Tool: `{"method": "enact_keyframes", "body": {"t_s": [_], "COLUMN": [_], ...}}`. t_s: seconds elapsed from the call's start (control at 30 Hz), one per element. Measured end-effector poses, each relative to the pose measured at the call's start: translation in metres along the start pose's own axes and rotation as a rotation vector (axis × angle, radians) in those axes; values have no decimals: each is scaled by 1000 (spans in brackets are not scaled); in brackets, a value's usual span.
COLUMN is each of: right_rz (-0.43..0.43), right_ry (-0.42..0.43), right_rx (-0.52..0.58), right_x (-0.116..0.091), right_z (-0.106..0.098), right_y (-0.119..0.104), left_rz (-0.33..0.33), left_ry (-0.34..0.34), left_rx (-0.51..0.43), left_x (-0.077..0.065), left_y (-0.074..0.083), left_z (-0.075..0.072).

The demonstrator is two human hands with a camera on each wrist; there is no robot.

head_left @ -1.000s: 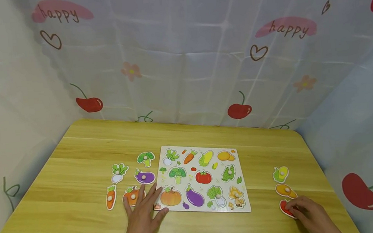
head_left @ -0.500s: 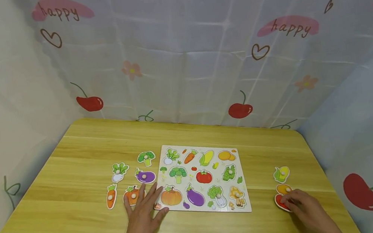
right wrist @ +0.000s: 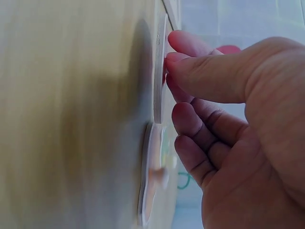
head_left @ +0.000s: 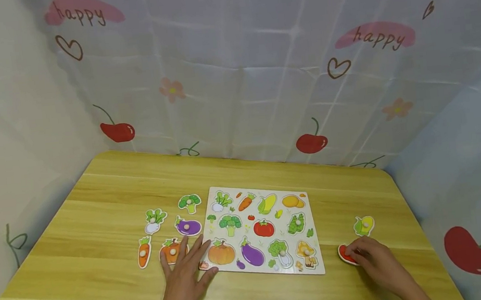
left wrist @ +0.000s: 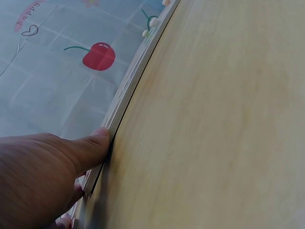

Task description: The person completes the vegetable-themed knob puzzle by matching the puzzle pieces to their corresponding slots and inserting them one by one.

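Note:
My right hand (head_left: 374, 258) pinches the red tomato puzzle piece (head_left: 345, 256) between thumb and fingertips, right of the board. In the right wrist view this piece (right wrist: 159, 90) stands off the table above its shadow, and a knobbed piece (right wrist: 151, 179) lies below it. The head view has that hand covering the yellow potato piece. My left hand (head_left: 183, 281) rests spread at the front left corner of the vegetable puzzle board (head_left: 283, 235), its thumb (left wrist: 97, 143) against the front edge. Its fingers overlap the pumpkin piece (head_left: 172, 250).
A corn piece (head_left: 365, 225) lies behind my right hand. Left of the board are broccoli (head_left: 189, 203), eggplant (head_left: 189, 227), turnip (head_left: 153, 226) and carrot (head_left: 144, 252) pieces. Knobbed asparagus (head_left: 295, 224), cabbage (head_left: 281, 252) and mushroom (head_left: 306, 251) pieces sit in the board. A printed curtain (head_left: 235, 97) hangs behind.
The right hand has lifted the tomato piece from the right-hand group and carried it left toward the board, passing over the potato piece. The left hand has stayed in place.

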State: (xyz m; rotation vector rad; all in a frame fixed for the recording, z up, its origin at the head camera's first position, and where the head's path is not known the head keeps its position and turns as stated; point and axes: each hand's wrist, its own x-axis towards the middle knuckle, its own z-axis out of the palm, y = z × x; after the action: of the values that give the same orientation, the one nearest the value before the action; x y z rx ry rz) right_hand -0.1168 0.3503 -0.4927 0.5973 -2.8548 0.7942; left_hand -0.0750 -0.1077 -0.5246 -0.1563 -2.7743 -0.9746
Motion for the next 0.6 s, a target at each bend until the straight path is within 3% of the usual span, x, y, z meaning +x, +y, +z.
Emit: {"method": "enact_keyframes", "body": {"t_s": [0.37, 0.6], "right_rz": [45, 28], "right_ry": [-87, -83], "right_rx": [25, 36], "right_x": [21, 30], "right_z": [4, 11], "right_y": [-14, -17], "left_rz": [0, 8], "left_ry": [-1, 11], "left_rx": [0, 4], "left_x": [0, 0], "left_y": [0, -1], "left_z": [0, 0]}}
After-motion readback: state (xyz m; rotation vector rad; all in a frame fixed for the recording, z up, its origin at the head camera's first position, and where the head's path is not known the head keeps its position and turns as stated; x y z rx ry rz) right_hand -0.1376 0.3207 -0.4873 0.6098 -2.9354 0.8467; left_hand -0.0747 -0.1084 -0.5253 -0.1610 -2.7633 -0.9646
